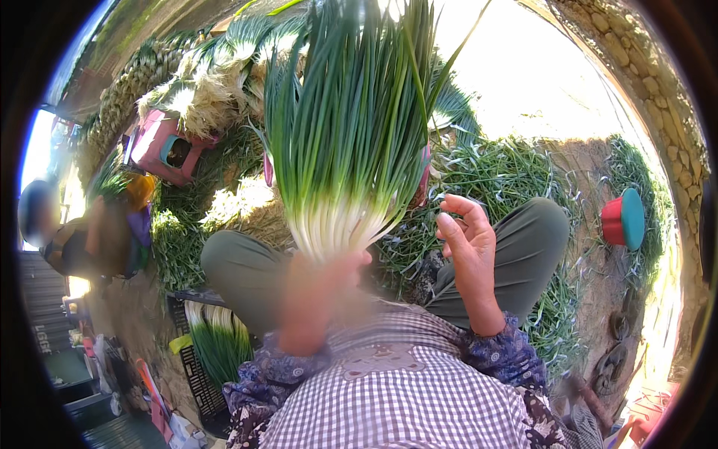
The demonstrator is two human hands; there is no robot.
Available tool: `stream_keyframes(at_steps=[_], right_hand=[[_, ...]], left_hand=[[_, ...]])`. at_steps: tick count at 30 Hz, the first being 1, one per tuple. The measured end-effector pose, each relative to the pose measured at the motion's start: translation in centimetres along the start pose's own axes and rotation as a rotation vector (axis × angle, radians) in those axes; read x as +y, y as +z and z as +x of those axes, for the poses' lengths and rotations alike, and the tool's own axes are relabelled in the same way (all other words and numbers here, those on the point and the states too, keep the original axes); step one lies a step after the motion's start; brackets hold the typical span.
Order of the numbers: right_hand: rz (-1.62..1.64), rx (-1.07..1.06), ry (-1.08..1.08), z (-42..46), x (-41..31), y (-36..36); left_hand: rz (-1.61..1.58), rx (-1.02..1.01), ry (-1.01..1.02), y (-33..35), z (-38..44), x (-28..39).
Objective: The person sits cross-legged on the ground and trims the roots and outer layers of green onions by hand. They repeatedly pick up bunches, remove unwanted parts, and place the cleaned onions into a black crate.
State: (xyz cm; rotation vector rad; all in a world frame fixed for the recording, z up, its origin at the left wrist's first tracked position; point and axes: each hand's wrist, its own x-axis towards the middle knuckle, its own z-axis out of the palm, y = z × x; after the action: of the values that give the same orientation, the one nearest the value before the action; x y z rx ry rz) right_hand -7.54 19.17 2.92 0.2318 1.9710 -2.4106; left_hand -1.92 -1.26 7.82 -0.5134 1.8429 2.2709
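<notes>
A thick bunch of green onions (348, 146) stands fanned out before me, long green leaves pointing away and white stalks towards me. My left hand (317, 297), blurred, is closed around the white lower end of the stalks. The root ends are hidden by that hand. To the right of the bunch, my right hand (468, 252) is raised above my right knee, fingers bent and apart, with nothing seen in it. It does not touch the bunch.
A black plastic crate (193, 365) with green onions stands at lower left. Rooted green onions (202, 101) are piled behind a pink stool (160, 160). Leaf trimmings (505, 174) cover the ground. A red-and-teal stool (622, 219) is at right; a person (84, 236) sits at left.
</notes>
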Motion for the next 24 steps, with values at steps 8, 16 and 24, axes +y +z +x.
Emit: stream_keyframes(at_steps=[8,16,24], right_hand=[[-0.109,-0.171,-0.061,1.3,0.7,1.2],[-0.357,-0.230,-0.081,3.0,2.4,2.0],[0.552,-0.440,-0.270,-2.8,-1.6,-1.2]], left_hand=[[0.025,0.073,-0.160,-0.2,1.4,-4.9],[-0.008,0.119,-0.088,0.2,1.4,-5.8],[-0.029,0.081,-0.149,-0.7,1.6,-5.1]])
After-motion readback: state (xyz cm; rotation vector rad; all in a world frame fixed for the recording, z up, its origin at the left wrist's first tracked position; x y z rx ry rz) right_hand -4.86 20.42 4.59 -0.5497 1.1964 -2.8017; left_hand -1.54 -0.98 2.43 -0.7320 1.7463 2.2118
